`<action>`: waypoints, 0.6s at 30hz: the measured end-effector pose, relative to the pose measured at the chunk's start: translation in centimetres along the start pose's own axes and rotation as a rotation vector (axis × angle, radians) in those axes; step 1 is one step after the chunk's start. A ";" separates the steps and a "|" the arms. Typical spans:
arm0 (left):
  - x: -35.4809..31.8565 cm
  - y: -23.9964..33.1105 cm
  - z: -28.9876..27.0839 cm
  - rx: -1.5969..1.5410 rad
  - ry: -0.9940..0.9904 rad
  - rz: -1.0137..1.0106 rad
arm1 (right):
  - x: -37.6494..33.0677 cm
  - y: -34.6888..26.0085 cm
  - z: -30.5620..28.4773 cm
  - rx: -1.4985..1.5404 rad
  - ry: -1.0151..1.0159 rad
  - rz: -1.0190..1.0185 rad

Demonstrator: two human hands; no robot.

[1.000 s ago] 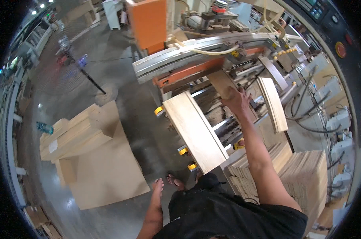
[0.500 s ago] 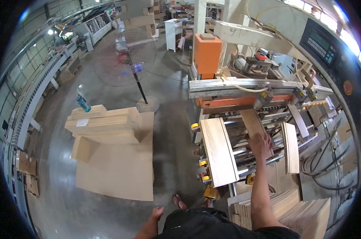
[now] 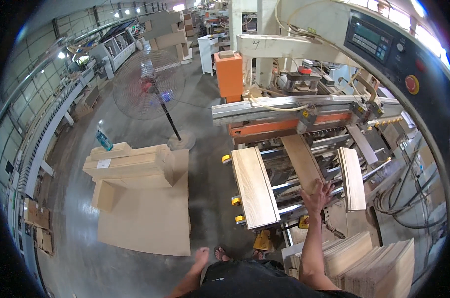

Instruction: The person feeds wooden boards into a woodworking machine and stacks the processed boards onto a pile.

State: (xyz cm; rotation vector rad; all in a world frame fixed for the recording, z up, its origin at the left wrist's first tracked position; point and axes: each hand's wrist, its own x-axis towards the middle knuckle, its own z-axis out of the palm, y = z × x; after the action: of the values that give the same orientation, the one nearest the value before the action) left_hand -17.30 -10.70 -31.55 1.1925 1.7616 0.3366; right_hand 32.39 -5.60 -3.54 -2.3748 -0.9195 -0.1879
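From where I stand, the right hand (image 3: 316,197) has its fingers spread wide at the near end of a long, flat, brown wooden board (image 3: 302,159), seemingly touching it; I can't tell how firmly it presses. The left hand (image 3: 201,256) hangs low by the body, nothing visible in it, too small to read how far its fingers curl.

The board lies on the machine's silver metal rails (image 3: 280,186), its far end by a long orange metal bar (image 3: 284,127). I'd judge the step in hand as positioning that board; any further nudge would call for an even push, keeping it straight and clear of its neighbours: a broad pale wooden board (image 3: 254,186) to its left and a narrow grooved pale board (image 3: 352,179) to its right.

Below the right forearm, thin wooden boards are packed in a stack (image 3: 379,270). A black control panel (image 3: 391,49) looms at upper right. Across the smooth grey concrete floor (image 3: 207,203), a brown cardboard sheet (image 3: 143,223) carries piled pale-brown pieces (image 3: 128,166) topped by a teal bottle (image 3: 104,141); behind stands a round wire-caged fan (image 3: 148,84).
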 end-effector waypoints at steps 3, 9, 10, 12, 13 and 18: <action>0.5 8.3 -0.8 -0.099 0.280 0.250 | 0.1 0.1 -0.6 0.011 -0.051 -0.006; -3.5 28.2 -3.2 -0.407 0.438 0.676 | -0.1 0.2 -0.9 0.062 -0.108 -0.023; -4.6 30.9 -3.2 -0.402 0.434 0.722 | -0.1 0.5 -0.7 0.065 -0.084 -0.038; -6.7 35.7 -2.5 -0.490 0.333 0.860 | -0.1 1.0 -0.4 0.068 -0.058 -0.058; -7.8 37.8 -2.0 -0.475 0.300 0.884 | 0.0 1.2 -0.2 0.106 -0.035 -0.087; -13.7 43.9 0.5 -0.138 0.191 1.166 | -0.9 1.6 -1.3 0.217 0.055 -0.225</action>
State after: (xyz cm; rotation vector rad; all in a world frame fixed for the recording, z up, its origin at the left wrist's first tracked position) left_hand 9.25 -0.80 4.71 2.0232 0.9700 1.2449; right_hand 32.90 -7.77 -3.53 -2.0569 -1.1206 -0.2276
